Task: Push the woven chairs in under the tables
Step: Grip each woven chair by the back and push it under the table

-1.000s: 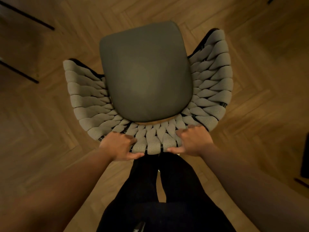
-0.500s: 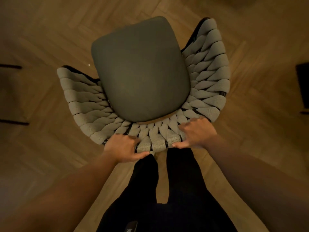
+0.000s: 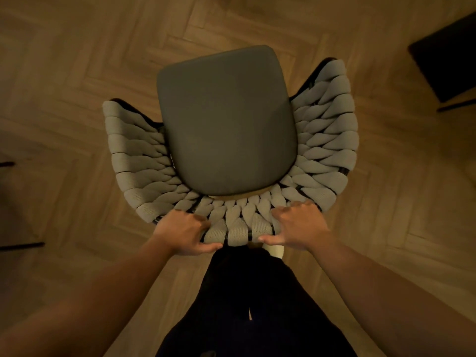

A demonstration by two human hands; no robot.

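Herringbone floor [image 3: 77, 73] lies all around; both hands, left [image 3: 184, 234] and right [image 3: 296, 229], grasp the chair [image 3: 226, 119] back. Push evenly, keeping it straight.

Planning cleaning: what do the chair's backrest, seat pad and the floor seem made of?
Backrest: pale grey knitted-looking straps, twisted and wrapped, probably synthetic cord. Seat pad: smooth matte grey, perhaps leatherette or fabric. Floor: wood-grain planks in herringbone, possibly laminate.
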